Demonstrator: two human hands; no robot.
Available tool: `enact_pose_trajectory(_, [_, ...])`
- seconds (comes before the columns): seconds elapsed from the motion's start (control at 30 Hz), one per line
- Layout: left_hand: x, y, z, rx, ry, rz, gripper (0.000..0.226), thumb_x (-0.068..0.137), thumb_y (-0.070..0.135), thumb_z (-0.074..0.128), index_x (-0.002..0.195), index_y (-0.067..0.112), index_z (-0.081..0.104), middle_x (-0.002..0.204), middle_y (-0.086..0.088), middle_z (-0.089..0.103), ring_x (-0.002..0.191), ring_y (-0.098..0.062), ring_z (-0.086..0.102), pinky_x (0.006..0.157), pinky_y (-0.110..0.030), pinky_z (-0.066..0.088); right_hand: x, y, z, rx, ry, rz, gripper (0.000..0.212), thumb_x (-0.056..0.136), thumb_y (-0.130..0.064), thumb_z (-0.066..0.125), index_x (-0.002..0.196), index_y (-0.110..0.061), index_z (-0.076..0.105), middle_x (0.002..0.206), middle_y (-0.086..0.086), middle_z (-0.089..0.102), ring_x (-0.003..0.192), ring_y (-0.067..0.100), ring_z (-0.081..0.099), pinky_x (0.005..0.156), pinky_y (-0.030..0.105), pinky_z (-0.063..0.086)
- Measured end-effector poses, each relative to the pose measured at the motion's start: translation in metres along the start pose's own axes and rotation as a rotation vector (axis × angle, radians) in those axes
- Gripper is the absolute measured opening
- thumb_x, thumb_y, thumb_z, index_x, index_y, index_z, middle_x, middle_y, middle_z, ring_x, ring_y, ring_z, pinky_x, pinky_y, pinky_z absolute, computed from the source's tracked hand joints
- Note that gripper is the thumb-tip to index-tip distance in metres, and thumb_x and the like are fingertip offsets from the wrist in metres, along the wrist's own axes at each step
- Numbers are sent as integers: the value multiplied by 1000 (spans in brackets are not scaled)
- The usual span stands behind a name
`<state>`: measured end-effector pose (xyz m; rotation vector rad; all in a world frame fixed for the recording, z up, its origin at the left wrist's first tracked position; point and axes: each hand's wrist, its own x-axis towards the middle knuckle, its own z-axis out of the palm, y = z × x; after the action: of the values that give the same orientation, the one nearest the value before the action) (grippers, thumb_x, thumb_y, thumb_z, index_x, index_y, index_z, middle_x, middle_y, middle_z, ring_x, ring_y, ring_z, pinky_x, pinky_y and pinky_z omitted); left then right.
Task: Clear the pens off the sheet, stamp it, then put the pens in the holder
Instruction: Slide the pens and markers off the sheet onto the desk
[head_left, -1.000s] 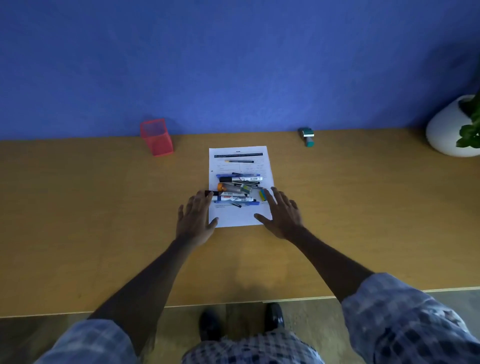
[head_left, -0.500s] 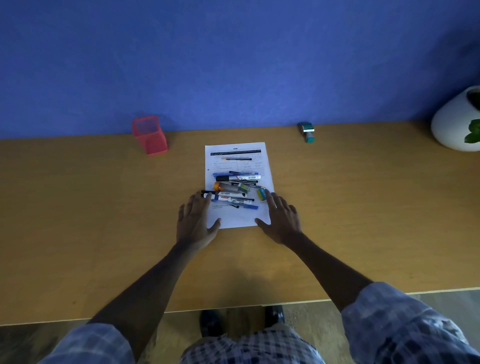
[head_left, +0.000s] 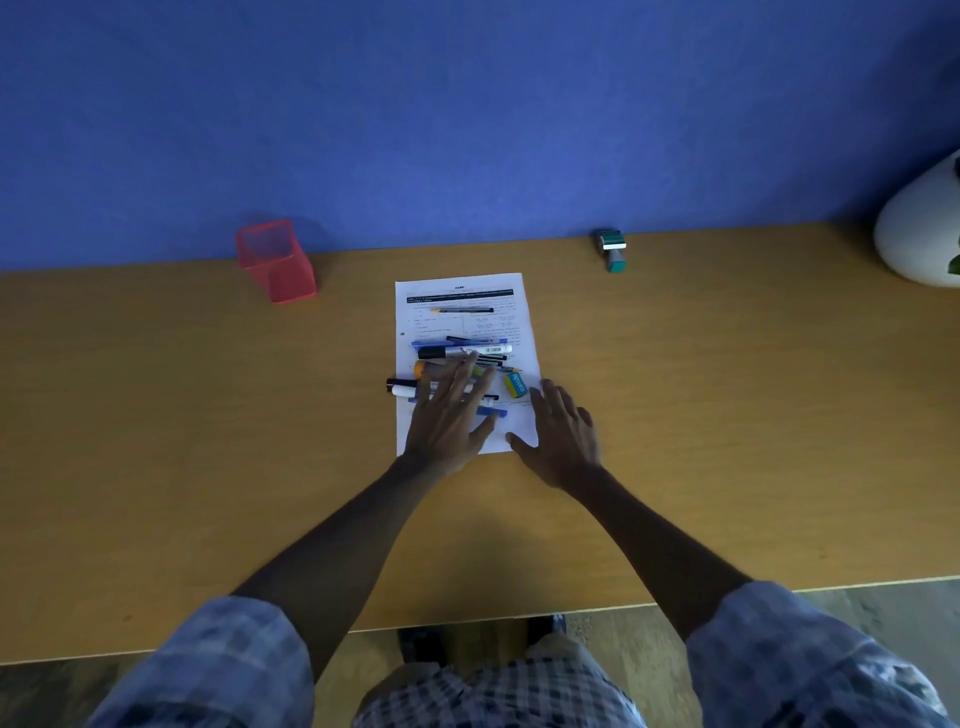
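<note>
While the pens (head_left: 457, 358) are not yet cleared, they lie heaped across the middle of the printed sheet (head_left: 511, 296), which sits flat at the centre of the wooden desk (head_left: 156, 441). One thin pen (head_left: 462, 310) lies apart near the sheet's 12 o'clock edge, and a yellow-and-teal eraser (head_left: 516, 385) rests at the 3 o'clock side of the heap.

Left hand (head_left: 447, 421): fingers spread and extended, palm down, laid over the 6 o'clock part of the heap. It grips nothing. This flat, wide posture suits sweeping or gathering many pens in one motion, not picking one at a time.

Right hand (head_left: 558, 436): also spread and flat, empty, resting at the sheet's 4 o'clock corner with the thumb on the paper. Judged purpose: to pin the sheet so it does not slide when the pens are pushed.

Red mesh holder (head_left: 275, 262): standing upright and apparently empty at 10 o'clock from the sheet, well apart, against the blue wall. Stamp (head_left: 613, 249): at 1 o'clock from the sheet, also well apart, untouched. Both sit clear of the working area, leaving bare desk on either side for the pens.

White round pot (head_left: 919, 228): at the far 2 o'clock edge, not involved.

Task status, as a judgement: the first step is under way.
</note>
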<state>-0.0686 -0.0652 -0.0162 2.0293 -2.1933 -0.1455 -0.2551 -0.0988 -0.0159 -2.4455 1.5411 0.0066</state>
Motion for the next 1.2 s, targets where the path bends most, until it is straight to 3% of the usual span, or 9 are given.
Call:
enact_pose_trajectory(0.1, [11, 9, 4, 14, 12, 30, 58, 101, 51, 29, 153, 26, 26, 161, -5, 25, 149, -25, 24, 116, -54, 24, 0, 1, 1, 5, 8, -1, 78, 87, -58, 53, 146, -10, 33, 156, 12, 30, 143, 28, 31, 105, 45, 40])
enact_pose_trajectory(0.23, [28, 22, 9, 55, 23, 96, 52, 103, 48, 29, 149, 25, 34, 159, -6, 31, 148, -25, 26, 118, -54, 20, 1, 2, 1, 17, 22, -10, 77, 86, -57, 54, 145, -11, 35, 154, 12, 34, 141, 28, 35, 104, 44, 41])
enact_pose_trajectory(0.37, [46, 32, 15, 54, -59, 129, 50, 104, 44, 25, 149, 24, 33, 161, -5, 25, 151, -24, 17, 120, -55, 11, -1, 4, 2, 47, 75, -23, 72, 84, -52, 57, 141, -10, 43, 150, 12, 41, 138, 28, 41, 100, 44, 45])
enact_pose_trajectory(0.6, [67, 32, 18, 81, -134, 121, 50, 103, 38, 24, 150, 21, 30, 163, -5, 19, 152, -22, 8, 121, -54, 2, -2, 5, 6, 67, 86, -18, 78, 87, -57, 53, 148, -14, 33, 153, 9, 37, 141, 26, 37, 108, 43, 39])
enact_pose_trajectory(0.93, [72, 11, 20, 85, -117, 42, 60, 99, 55, 27, 148, 21, 34, 160, -7, 27, 149, -26, 20, 118, -53, 17, -3, 10, 11, 53, 84, -11, 78, 89, -62, 46, 149, -14, 32, 156, 9, 34, 142, 26, 36, 109, 44, 38])
enact_pose_trajectory(1.2, [58, -15, 17, 86, -93, 6, 56, 100, 46, 31, 146, 17, 36, 157, -8, 31, 146, -28, 26, 118, -53, 18, -4, 9, 13, 51, 69, 1, 78, 90, -62, 46, 149, -13, 31, 158, 9, 30, 144, 26, 33, 111, 46, 36])
